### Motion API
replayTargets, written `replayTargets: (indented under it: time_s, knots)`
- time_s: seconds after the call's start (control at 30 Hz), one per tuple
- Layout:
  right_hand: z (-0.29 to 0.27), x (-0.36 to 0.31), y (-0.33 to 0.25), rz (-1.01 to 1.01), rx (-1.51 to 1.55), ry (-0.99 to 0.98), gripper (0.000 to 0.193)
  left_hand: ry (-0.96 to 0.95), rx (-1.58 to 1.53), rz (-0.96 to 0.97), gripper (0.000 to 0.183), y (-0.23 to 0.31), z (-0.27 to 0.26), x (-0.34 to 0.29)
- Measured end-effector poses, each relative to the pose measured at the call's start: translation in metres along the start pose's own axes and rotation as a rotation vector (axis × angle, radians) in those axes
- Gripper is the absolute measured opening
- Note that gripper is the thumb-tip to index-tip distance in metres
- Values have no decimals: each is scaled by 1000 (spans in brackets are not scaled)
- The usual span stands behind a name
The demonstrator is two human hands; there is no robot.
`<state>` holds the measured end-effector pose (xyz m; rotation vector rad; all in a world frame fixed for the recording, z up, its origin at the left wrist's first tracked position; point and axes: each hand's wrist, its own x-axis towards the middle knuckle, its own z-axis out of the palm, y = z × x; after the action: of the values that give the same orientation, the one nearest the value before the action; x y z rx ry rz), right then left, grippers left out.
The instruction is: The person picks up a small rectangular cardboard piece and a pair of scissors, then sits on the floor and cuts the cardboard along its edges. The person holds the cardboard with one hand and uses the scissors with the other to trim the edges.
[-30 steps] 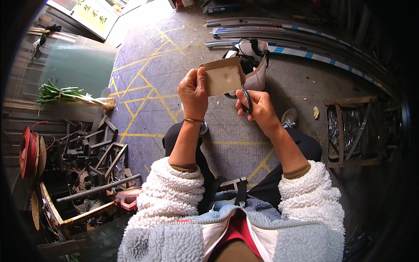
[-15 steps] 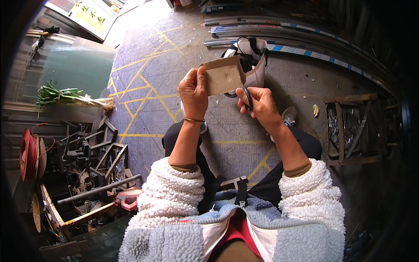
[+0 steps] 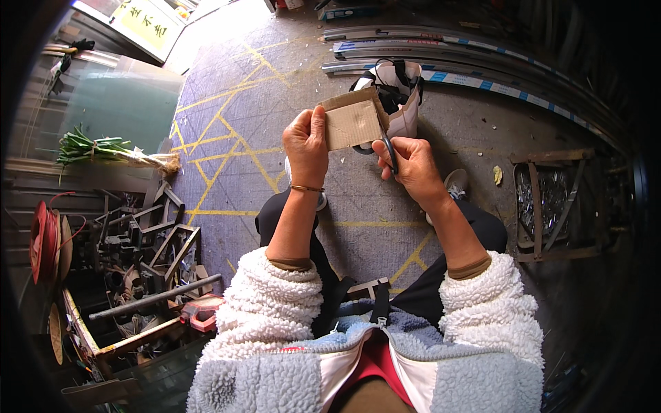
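Observation:
In front of me, my left hand [image 3: 305, 144] is closed on a folded piece of brown cardboard [image 3: 352, 126], its thumb pressed on the near face. My right hand [image 3: 411, 167] grips a pair of black-handled scissors [image 3: 392, 157], fingers in the loops. The scissors are at the cardboard's lower right corner, and a narrow strip along its right edge stands slightly away from the rest. Most of the blades is hidden. Behind the cardboard, a pale bag [image 3: 406, 113] with black straps stands on the floor.
Metal profiles [image 3: 482, 81] lie at the far right. A metal frame [image 3: 559, 206] is at the right. On the left are spring onions [image 3: 113, 151], a red spool [image 3: 47, 241] and a rack of metal offcuts [image 3: 138, 316]. Yellow lines cross the concrete floor [image 3: 227, 186].
The strip at the cardboard's right edge stands out more from the piece, and the scissors have shifted slightly. Both hands keep their hold and have barely moved.

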<state>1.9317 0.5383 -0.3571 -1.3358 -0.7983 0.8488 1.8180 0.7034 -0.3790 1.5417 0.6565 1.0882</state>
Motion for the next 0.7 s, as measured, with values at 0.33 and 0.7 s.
replayTargets:
  time_s: [0.33,0.7]
  knots:
    - [-2,1,9,19,124,-41,29,-22,-114,-69,30,0,0,1]
    - [1,-1,-3,35,6,-1,31,1,-54,-88,32,3,1,0]
